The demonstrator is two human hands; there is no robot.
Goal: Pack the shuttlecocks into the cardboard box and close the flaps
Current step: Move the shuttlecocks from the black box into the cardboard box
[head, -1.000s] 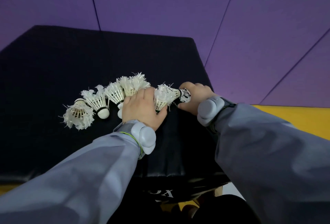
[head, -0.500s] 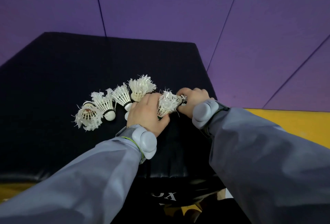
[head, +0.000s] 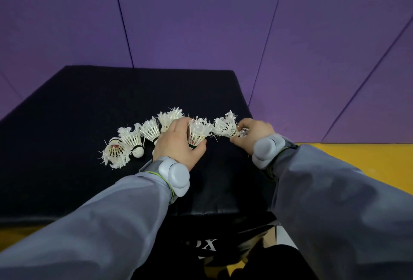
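We are pinching the rightmost shuttlecock (head: 224, 127) at its base with the right hand (head: 252, 133), while the left hand (head: 176, 143) is closing thumb against fingers around the next shuttlecock (head: 197, 133). At nine o'clock from that hand, four more shuttlecocks (head: 131, 140) are trailing in an arc across the black pad (head: 67, 105). We are judging this the gathering step; next we should be lifting the pair and finding the cardboard box, perhaps the brown edge (head: 271, 234) at six o'clock. Compared with a second ago, the two held shuttlecocks are now being drawn apart.
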